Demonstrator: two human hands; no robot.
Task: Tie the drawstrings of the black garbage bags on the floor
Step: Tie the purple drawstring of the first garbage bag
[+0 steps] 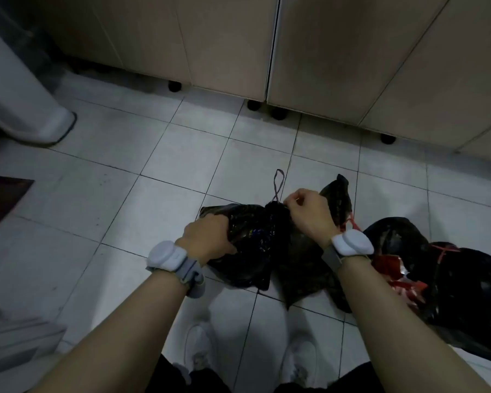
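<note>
Left hand (207,236) grips black bag (250,245) body; right hand (306,211) pinches drawstring (278,184) at 12 o'clock. Advice: hold bag steady, cinch neck fully before knotting.

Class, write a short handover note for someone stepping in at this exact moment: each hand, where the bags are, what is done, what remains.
Left hand: grips the side of the front black bag, steadying it on the tiled floor.
Right hand: pinches the bag's gathered neck at its drawstring, whose loop lies on the floor beyond.
Other bags: a second bag sits behind the right hand; a third bag lies to the right, with red strings crossed on top.
Done: the front bag's mouth is cinched.
Left: whether its knot is finished cannot be told; check it, then the other bags.
</note>
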